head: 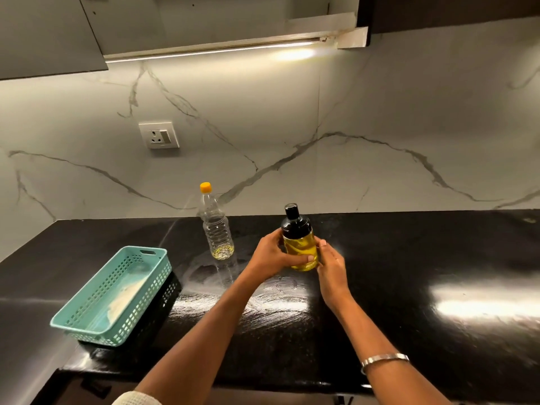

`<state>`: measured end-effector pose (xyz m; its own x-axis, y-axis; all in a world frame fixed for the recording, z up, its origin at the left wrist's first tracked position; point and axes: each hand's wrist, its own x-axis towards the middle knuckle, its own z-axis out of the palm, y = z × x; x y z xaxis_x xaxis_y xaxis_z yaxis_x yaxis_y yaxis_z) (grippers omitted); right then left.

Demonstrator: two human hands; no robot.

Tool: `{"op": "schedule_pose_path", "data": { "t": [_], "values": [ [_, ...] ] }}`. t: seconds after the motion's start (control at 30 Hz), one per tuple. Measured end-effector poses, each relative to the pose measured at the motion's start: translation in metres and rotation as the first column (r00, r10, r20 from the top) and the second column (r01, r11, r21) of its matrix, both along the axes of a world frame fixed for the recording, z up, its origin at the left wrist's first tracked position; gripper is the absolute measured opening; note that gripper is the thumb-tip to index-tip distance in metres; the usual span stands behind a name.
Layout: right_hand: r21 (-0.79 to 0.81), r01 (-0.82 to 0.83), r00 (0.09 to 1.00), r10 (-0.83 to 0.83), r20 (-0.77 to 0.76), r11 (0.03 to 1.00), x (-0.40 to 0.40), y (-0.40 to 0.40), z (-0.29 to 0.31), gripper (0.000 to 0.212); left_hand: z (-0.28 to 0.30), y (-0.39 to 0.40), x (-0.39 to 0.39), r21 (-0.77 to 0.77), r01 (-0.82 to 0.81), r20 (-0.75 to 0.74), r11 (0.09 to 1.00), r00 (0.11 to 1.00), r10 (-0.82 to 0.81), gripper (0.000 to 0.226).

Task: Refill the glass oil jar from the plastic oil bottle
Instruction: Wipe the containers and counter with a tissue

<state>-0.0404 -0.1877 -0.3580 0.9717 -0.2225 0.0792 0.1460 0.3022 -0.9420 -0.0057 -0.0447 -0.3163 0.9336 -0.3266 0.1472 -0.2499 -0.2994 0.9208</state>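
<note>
The glass oil jar (298,244) stands upright on the black counter, full of yellow oil, with a black lid and spout on top. My left hand (270,257) wraps around its left side, thumb across the front. My right hand (331,266) touches its right side with the fingertips. To the left stands the clear plastic oil bottle (216,229) with its orange cap on; only a little oil lies at its bottom. Neither hand touches the bottle.
A teal plastic basket (87,314) sits at the counter's left front. The black counter (423,258) is glossy with smear marks near the jar. A wall socket (159,135) is on the marble backsplash. Cabinets hang overhead.
</note>
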Motion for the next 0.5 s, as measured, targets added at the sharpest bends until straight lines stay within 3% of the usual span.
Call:
{"op": "schedule_pose_path", "data": {
  "t": [0.2, 0.37, 0.5],
  "values": [
    [0.195, -0.003, 0.993, 0.026, -0.115, 0.981, -0.003, 0.000, -0.001, 0.040, -0.001, 0.003, -0.001, 0.009, 0.024, -0.023, 1.000, 0.999, -0.024, 0.062],
    [0.267, 0.049, 0.988, -0.009, -0.152, 0.962, -0.003, 0.004, -0.010, 0.028, 0.001, 0.005, 0.001, -0.006, 0.017, -0.046, 1.000, 0.999, -0.017, 0.066],
    [0.395, -0.006, 0.974, 0.094, -0.205, 0.919, -0.003, 0.010, -0.017, 0.032, 0.002, 0.007, 0.003, -0.004, 0.031, -0.065, 1.000, 0.997, -0.031, 0.065]
  ]
}}
